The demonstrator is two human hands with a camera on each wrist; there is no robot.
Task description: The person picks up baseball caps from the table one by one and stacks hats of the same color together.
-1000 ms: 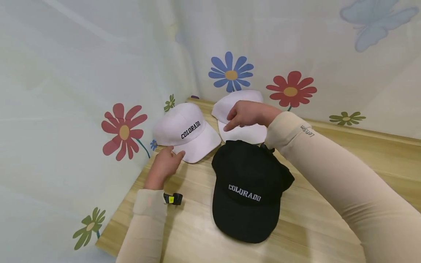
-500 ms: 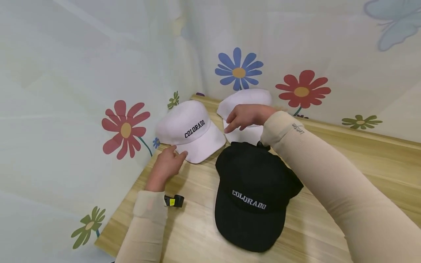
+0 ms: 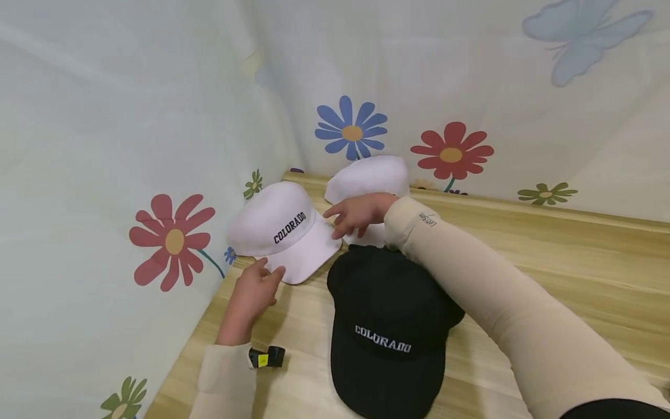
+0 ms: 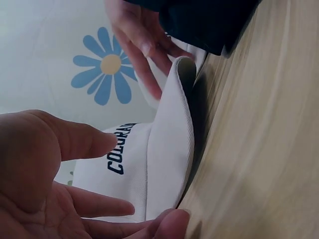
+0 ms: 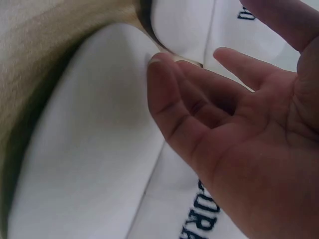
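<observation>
A white cap (image 3: 272, 215) with COLORADO lettering sits on the wooden table at the left, brim toward the front right. My left hand (image 3: 255, 294) is at the near left edge of its brim, fingers loosely spread; the left wrist view shows the thumb (image 4: 89, 144) apart from the cap. Beside the brim's right edge is my right hand (image 3: 361, 214), palm facing the brim in the right wrist view and fingers relaxed. Behind this hand a second white cap (image 3: 369, 174) is partly hidden. A black COLORADO cap (image 3: 387, 297) lies in front, partly under the right forearm.
Floral curtains (image 3: 460, 70) rise along the table's left side and back. The wooden table (image 3: 549, 250) extends to the right beyond the sleeve. A small black device with a yellow mark (image 3: 267, 357) is worn at the left wrist.
My right hand has moved left, from in front of the rear white cap to the left white cap's brim. The left hand stays by that brim, and the head view has shifted.
</observation>
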